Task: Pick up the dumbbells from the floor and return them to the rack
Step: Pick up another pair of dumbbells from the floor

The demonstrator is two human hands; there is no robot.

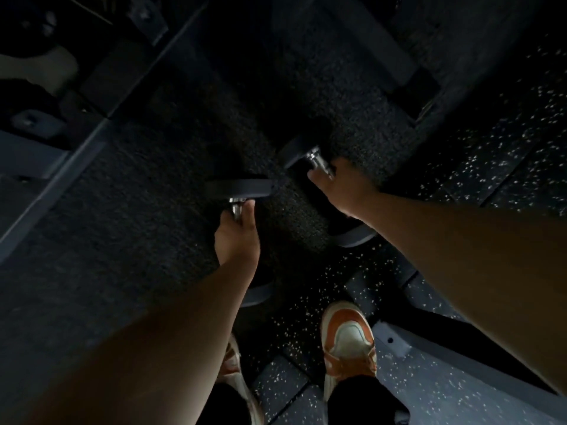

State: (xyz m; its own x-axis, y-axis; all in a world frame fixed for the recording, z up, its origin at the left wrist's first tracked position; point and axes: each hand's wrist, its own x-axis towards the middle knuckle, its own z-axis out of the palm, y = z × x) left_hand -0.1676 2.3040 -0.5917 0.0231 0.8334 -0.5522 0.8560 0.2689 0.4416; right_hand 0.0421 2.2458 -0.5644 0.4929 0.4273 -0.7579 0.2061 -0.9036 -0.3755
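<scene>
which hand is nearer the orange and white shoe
Left. The left hand sits up and left of the orange and white shoe; the right hand is farther, above it.

A gym, dimly lit; the floor (506, 154) is dark rubber tiling with pale flecks, the kind laid in weight rooms; a coarse black mat (306, 96) lies over it; two dumbbells, one (242, 191) on the left and another (310, 156) on the right, with black heads and chrome handles, sit over the mat; dark steel frame bars (101, 118) with bolted plates cross the upper left, as on a rack or machine; orange and white trainers (348, 342) stand on the tiles.
</scene>
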